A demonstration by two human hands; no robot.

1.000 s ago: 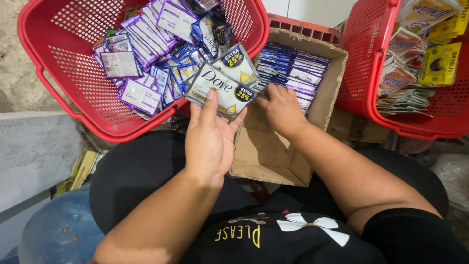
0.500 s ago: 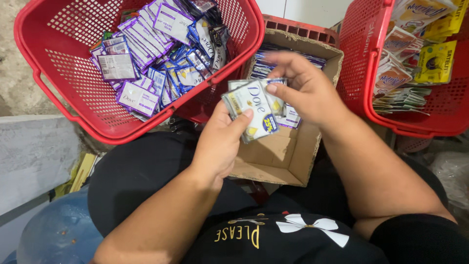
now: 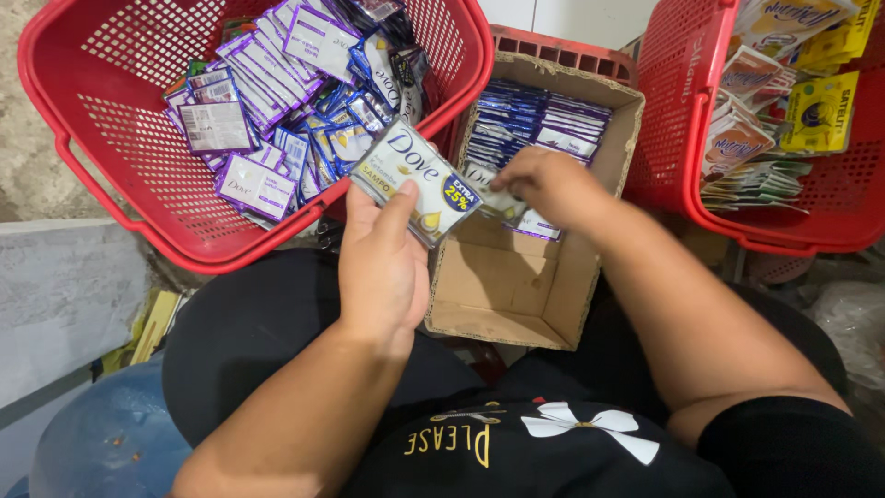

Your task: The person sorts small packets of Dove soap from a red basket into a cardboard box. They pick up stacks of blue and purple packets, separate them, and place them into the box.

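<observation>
Left hand mid-frame is gripping a white sachet, thumb on top. Right hand is pinching another packet inside the cardboard box, just right of it.

Both forearms are bare, and the left hand and right hand wear no gloves or rings that can be seen. The person wears a black top with yellow lettering and a white bow-shaped mark on the chest, and dark trousers.
</observation>
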